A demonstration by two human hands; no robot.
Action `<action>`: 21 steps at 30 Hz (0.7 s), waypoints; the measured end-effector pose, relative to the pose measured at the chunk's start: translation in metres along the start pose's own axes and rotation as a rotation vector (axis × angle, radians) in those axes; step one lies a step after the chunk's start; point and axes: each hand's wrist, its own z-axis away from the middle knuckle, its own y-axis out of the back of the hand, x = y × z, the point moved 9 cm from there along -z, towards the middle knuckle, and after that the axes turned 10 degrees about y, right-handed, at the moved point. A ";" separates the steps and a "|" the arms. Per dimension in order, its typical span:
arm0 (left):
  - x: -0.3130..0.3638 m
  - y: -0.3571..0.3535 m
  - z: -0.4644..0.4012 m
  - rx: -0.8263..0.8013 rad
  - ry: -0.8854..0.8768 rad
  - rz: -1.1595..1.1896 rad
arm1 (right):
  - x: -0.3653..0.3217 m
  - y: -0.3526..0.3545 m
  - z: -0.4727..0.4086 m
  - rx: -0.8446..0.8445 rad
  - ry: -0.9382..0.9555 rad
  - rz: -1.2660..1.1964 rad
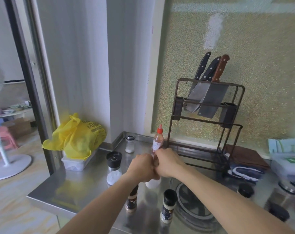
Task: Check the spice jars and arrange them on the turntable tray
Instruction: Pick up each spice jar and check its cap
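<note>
My left hand (140, 168) and right hand (167, 163) meet over the steel counter, both curled round a jar with white contents (152, 183); only its bottom shows beneath them. A red-capped sauce bottle (157, 141) stands just behind my right hand. A salt grinder with a black top (113, 168) is to the left and a small clear jar (130, 144) sits at the back. In front stand a brown spice jar (131, 200) and a black-lidded jar (168, 206). The round turntable tray (182, 196) lies to the right of them.
A knife rack (206, 125) with three knives stands at the back right. A yellow bag (79, 135) sits on a plastic box at the back left. Folded cloths (244, 168), more jars and dark lids (245, 190) are at the right. The counter's edge (47, 201) drops off on the left.
</note>
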 end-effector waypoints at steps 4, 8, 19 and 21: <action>-0.004 -0.015 -0.011 -0.076 -0.002 -0.101 | 0.005 -0.021 -0.012 -0.042 -0.009 0.030; -0.008 -0.028 -0.019 -0.161 -0.018 -0.150 | 0.010 -0.036 -0.016 -0.075 -0.012 0.029; -0.029 0.071 -0.105 0.106 -0.065 -0.255 | 0.028 0.007 -0.080 0.102 -0.019 -0.237; -0.041 0.071 -0.132 0.110 -0.015 -0.314 | 0.033 -0.009 -0.107 0.074 -0.050 -0.226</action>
